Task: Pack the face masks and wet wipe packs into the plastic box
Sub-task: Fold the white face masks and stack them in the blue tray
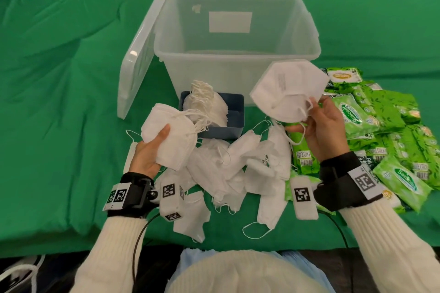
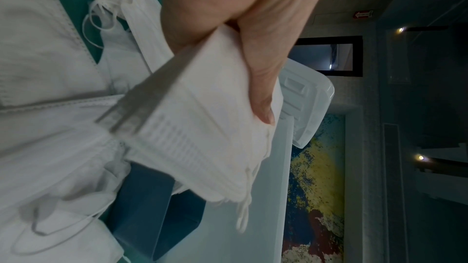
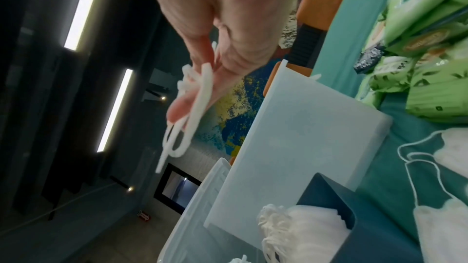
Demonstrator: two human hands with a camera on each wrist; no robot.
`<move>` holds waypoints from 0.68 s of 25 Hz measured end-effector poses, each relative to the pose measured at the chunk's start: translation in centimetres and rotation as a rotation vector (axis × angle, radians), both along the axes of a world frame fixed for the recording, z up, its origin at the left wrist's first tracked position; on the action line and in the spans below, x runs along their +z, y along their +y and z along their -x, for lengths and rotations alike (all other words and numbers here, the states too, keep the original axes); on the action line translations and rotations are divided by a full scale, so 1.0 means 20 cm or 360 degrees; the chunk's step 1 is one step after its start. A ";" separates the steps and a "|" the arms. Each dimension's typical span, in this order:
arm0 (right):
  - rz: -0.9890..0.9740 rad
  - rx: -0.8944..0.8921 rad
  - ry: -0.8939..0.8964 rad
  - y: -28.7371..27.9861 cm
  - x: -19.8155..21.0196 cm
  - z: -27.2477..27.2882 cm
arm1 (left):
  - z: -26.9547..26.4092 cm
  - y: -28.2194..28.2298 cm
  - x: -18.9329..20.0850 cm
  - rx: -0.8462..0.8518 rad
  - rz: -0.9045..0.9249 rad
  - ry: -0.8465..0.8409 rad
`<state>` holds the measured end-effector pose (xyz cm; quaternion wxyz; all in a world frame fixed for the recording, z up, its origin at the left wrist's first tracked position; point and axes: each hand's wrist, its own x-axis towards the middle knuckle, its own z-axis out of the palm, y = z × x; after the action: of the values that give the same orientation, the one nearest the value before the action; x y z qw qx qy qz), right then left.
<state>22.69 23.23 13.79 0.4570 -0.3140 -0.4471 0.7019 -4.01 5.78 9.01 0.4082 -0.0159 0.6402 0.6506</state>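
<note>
Two hands: left hand [image 1: 148, 152] fingers clamp folded mask stack [image 1: 170, 135]; right hand [image 1: 325, 126] fingers pinch mask [image 1: 289, 89].

Three views around the plastic box [image 1: 228, 38]

From the head we look forward and down on the box from its near side, with both hands before it. Our left wrist camera sits close against the left hand [image 2: 228, 17], our right wrist camera close against the right hand [image 3: 215, 27]; both are rolled sideways and share the box wall and the blue tray [image 3: 367, 227].
</note>
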 end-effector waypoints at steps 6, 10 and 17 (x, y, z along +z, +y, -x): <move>-0.0535 0.0059 -0.0181 0.01 0.05 0.02 | 0.04 0.00 0.01 -0.0051 0.0008 -0.0008; -0.0995 0.0263 -0.0466 -0.02 0.01 0.13 | -0.01 0.05 0.02 -0.0099 0.0009 -0.0054; -0.1801 0.0633 -0.0813 0.04 -0.14 0.38 | -0.24 0.20 0.03 -0.0345 -0.0039 -0.0085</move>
<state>15.02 24.01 11.09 0.2924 -0.0931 -0.8918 0.3324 0.73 9.74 9.53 0.4931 0.0412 0.6191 0.6098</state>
